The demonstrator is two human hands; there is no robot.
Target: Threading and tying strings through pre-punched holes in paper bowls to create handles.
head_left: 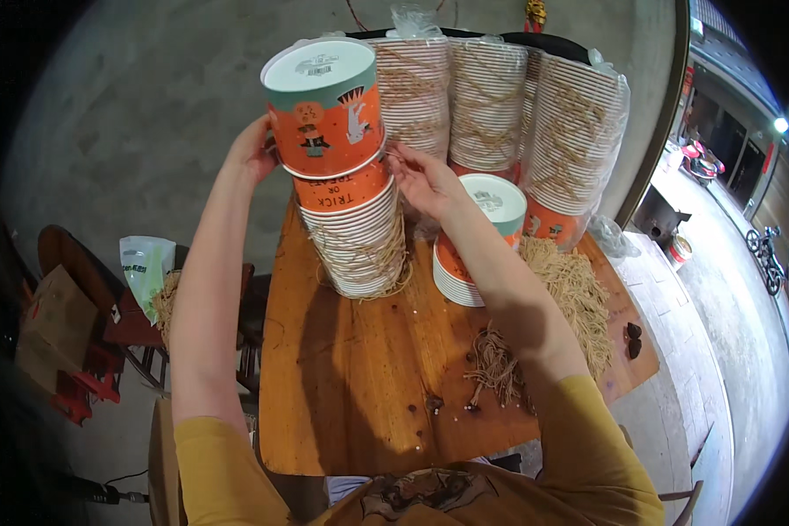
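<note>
An orange paper bucket (324, 131) with a green band and white base is upside down on top of a nested stack of upturned paper buckets (352, 237). Its rim stands a little above the printed wall of the bucket below. My left hand (252, 151) grips its left side near the rim, some fingers hidden behind it. At the right side of that rim, my right hand (422, 180) has its thumb and fingertips closed against the edge. Twisted cord handles hang around the white rims of the stack.
A shorter stack of upturned buckets (497, 206) stands right of the tall one. Behind are tall plastic-wrapped bucket stacks (579, 131). A pile of tan cords (570, 302) and a smaller cord bundle (495, 364) lie on the wooden table (351, 377). Left is a cardboard box (57, 316).
</note>
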